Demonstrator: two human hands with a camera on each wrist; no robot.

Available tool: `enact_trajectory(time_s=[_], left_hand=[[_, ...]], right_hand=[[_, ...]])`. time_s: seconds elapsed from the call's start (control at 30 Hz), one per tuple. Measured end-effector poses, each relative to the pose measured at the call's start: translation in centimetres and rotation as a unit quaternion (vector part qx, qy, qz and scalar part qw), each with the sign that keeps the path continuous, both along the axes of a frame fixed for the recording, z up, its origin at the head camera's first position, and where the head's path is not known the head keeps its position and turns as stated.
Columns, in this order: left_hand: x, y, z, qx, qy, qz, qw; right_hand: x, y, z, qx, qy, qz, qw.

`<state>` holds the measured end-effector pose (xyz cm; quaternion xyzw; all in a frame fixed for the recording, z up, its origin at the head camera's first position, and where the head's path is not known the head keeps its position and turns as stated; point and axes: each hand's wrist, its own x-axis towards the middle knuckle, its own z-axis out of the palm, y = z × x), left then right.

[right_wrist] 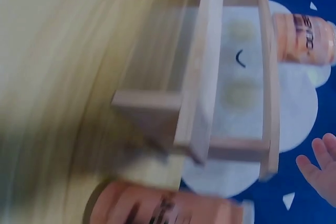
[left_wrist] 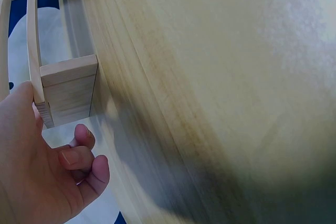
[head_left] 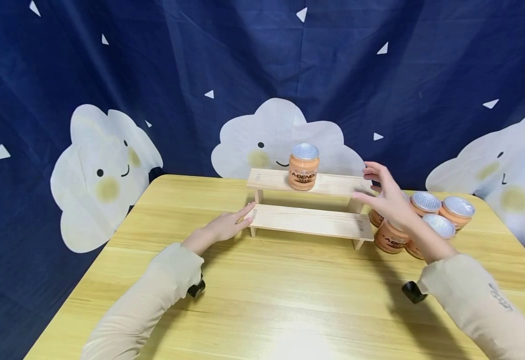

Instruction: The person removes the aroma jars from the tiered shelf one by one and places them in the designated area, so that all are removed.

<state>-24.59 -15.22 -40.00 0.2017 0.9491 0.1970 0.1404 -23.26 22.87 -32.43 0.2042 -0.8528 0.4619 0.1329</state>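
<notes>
A two-tier light wooden shelf [head_left: 309, 220] stands on the table, its upper tier bearing one orange jar [head_left: 303, 172] with a silver lid. My left hand [head_left: 219, 227] holds the left end of the lower tier between thumb and forefinger. In the left wrist view, the thumb rests at the corner of the shelf [left_wrist: 68, 90] and the other fingers are curled beside it. My right hand [head_left: 390, 200] is at the right end of the upper tier, fingers spread and holding nothing. In the right wrist view, its fingertips [right_wrist: 321, 161] are apart from the shelf.
Several more orange jars [head_left: 458, 212] with silver lids are grouped at the shelf's right, partly behind the right hand and forearm. The yellowish wooden table [head_left: 262, 295] extends toward me. A dark blue curtain [head_left: 177, 60] with clouds hangs behind.
</notes>
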Motion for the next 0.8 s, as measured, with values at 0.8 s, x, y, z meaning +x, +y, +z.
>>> enact_trajectory(time_s=[0.8], left_hand=[[0.0,0.1,-0.2,0.000,0.004,0.007,1.0000]], right_hand=[[-5.3,-9.1,0.9,-0.061,-0.088,0.074,0.9915]])
